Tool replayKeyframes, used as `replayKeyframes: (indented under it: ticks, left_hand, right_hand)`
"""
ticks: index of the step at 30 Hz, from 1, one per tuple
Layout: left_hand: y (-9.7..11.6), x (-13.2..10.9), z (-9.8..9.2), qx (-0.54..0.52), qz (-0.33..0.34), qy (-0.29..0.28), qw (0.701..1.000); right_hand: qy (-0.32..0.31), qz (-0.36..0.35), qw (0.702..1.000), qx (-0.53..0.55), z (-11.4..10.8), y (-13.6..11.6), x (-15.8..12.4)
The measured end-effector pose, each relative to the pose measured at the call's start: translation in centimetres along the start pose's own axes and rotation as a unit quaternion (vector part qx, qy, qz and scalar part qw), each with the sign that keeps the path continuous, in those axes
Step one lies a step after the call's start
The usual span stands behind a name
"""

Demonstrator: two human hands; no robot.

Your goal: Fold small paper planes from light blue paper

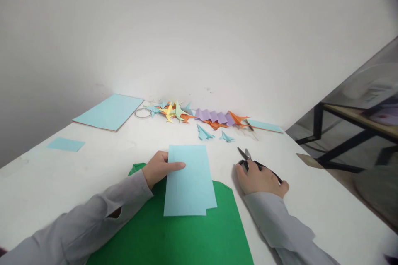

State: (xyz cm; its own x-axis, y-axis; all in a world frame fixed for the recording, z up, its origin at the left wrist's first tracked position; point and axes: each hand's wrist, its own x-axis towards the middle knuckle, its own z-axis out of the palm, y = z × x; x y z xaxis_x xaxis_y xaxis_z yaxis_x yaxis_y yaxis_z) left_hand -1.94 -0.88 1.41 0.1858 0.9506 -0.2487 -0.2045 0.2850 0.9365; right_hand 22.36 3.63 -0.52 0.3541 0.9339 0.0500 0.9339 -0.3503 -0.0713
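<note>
My left hand (162, 168) pinches the left edge of light blue paper sheets (189, 190), thumb on top and fingers hidden beneath. Two sheets seem to overlap, the lower one showing along the right side and at a stepped bottom corner. They are above a green sheet or mat (199, 240) at the table's near side. To the right, my right hand (261, 178) is curled over the dark handles of a pair of scissors (245, 154). The blades stick out past the fingers, slightly apart, pointing away to the upper left. My palm hides part of the handles.
Folded paper figures (177, 112) and a pleated purple paper (214, 116) lie along the wall. Nearer are two blue folded pieces (204, 132). A blue paper stack (110, 112), a small blue piece (66, 144) and a ring (143, 113) are left. A black-legged table (342, 145) stands right.
</note>
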Motion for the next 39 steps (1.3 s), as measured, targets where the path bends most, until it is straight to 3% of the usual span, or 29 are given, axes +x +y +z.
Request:
replayKeyframes:
  ticks: [5, 8, 10, 11, 14, 17, 21, 23, 29, 35, 39]
  left_hand:
    - [-0.1, 0.1, -0.1, 0.000, 0.004, -0.002, 1.000]
    - [-0.2, 0.1, -0.1, -0.002, 0.001, 0.001, 1.000]
    - [-0.1, 0.0, -0.1, -0.006, -0.003, 0.002, 1.000]
    - [-0.1, 0.0, -0.1, -0.009, -0.004, 0.001, 1.000]
    - [-0.1, 0.0, -0.1, -0.014, -0.001, 0.002, 1.000]
    - [-0.1, 0.0, 0.0, -0.016, 0.000, 0.001, 1.000]
    - [-0.2, -0.1, 0.1, -0.020, 0.001, -0.012, 1.000]
    - [-0.2, 0.0, 0.1, -0.016, 0.009, -0.014, 1.000]
    - [-0.5, 0.3, -0.2, 0.012, 0.003, 0.011, 1.000]
    - [-0.6, 0.5, -0.3, -0.021, 0.023, 0.023, 0.999]
    - [-0.4, 0.5, -0.4, -0.022, 0.014, 0.021, 0.999]
  right_hand:
    - [-0.018, 0.049, 0.993, 0.103, -0.2, 0.5, 0.7]
    - [0.045, 0.029, 0.975, 0.214, 0.0, 0.7, 0.8]
    - [0.080, -0.070, 0.941, 0.322, 0.3, 0.4, 0.2]
    - [0.062, -0.116, 0.911, 0.392, 0.4, 0.2, -0.3]
    - [-0.073, -0.184, 0.832, 0.519, 0.2, -0.8, -2.2]
    - [-0.121, -0.178, 0.824, 0.524, -0.5, -1.6, -4.0]
    - [-0.215, -0.224, 0.770, 0.557, -0.7, -1.9, -5.1]
    - [-0.244, -0.224, 0.758, 0.562, -0.5, -2.0, -5.2]
    - [-0.226, -0.186, 0.758, 0.583, 0.1, -1.8, -5.2]
    - [-0.275, -0.128, 0.695, 0.652, 0.2, -2.0, -5.4]
    - [-0.293, -0.113, 0.692, 0.650, 0.0, -2.1, -5.6]
